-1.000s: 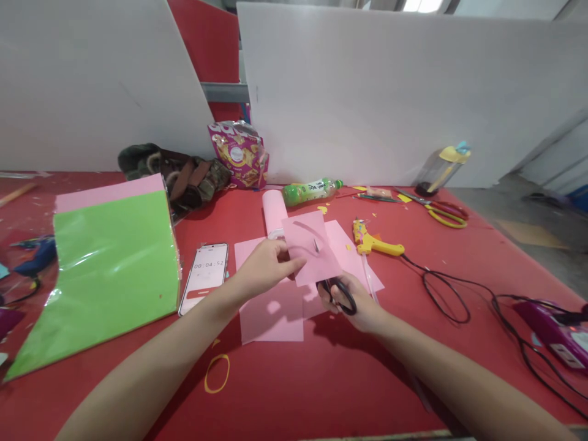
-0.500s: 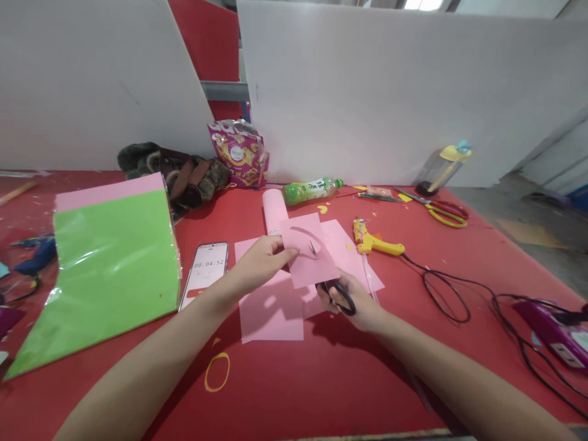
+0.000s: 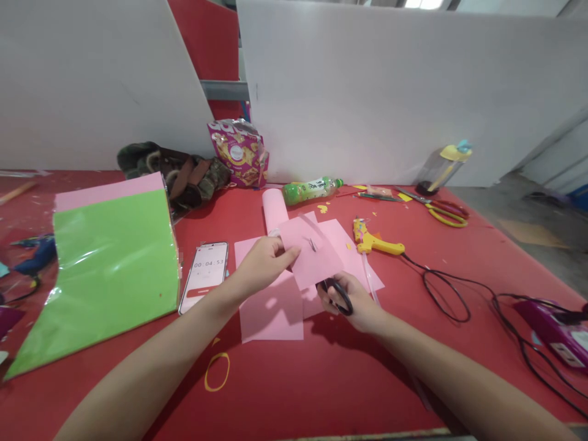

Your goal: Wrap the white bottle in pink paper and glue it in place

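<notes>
My left hand (image 3: pixel 271 263) pinches the left edge of a pink paper sheet (image 3: pixel 316 260), held above the table. In my right hand (image 3: pixel 353 297) are black-handled scissors (image 3: pixel 339 296), their handles below the sheet's lower right edge. The blade tips poke up through the middle of the sheet; the rest of the blades is hidden under it. Beneath both hands lie more pink sheets (image 3: pixel 275 318) on the red table. A rolled pink tube (image 3: pixel 274 208) rests just behind my left hand.
Left are a phone (image 3: pixel 209 266) running a timer and a green sheet pack (image 3: pixel 114 263). Right lies a yellow glue gun (image 3: pixel 376 244), its cord (image 3: pixel 459 275) running to a purple power strip (image 3: pixel 551 334). Behind are a green bottle (image 3: pixel 312 190), a snack bag (image 3: pixel 241 153) and large scissors (image 3: pixel 443 211).
The pink sheet has turned slightly between my hands, its lower right corner shifting right. The scissors stay through it, their handles tilted a little differently.
</notes>
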Action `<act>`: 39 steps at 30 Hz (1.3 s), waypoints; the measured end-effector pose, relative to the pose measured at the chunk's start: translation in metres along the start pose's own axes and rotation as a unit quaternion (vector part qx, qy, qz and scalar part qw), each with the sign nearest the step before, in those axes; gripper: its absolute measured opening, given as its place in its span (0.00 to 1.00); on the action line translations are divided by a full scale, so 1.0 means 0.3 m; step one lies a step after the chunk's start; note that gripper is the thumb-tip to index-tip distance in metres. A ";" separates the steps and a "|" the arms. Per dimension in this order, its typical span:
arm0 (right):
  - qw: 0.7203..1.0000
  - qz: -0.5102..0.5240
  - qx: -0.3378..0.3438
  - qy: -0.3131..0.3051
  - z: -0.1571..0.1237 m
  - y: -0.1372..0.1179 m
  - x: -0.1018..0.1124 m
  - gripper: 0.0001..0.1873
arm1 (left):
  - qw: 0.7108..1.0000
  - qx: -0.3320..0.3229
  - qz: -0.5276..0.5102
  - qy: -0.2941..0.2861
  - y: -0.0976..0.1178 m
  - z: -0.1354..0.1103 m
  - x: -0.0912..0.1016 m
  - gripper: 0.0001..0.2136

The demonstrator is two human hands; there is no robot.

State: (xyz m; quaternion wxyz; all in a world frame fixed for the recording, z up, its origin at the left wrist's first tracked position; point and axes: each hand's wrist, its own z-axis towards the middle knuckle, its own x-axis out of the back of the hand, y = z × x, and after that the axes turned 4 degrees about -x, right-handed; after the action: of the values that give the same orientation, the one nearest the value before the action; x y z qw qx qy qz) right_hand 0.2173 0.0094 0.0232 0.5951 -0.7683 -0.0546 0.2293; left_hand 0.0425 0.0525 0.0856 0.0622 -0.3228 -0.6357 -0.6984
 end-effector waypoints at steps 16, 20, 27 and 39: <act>0.999 -0.032 -0.005 -0.007 -0.005 0.003 -0.003 0.25 | 0.998 -0.024 -0.048 -0.045 -0.024 0.003 -0.022 0.12; 0.999 -0.035 0.003 -0.016 -0.004 0.013 0.000 0.22 | 0.998 -0.017 -0.048 -0.048 -0.025 0.004 -0.022 0.12; 0.999 -0.041 0.001 0.017 -0.002 -0.004 -0.013 0.21 | 0.998 -0.009 -0.033 -0.044 -0.022 -0.001 -0.019 0.12; 0.997 -0.068 -0.029 0.021 -0.001 -0.002 -0.012 0.15 | 0.998 -0.003 -0.061 0.013 -0.026 0.004 -0.010 0.14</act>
State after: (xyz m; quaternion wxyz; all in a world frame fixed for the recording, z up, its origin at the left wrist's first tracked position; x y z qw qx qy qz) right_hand 0.2144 0.0080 0.0249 0.5881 -0.7843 -0.1004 0.1702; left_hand 0.0414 0.0539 0.0776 0.0273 -0.2745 -0.6512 -0.7070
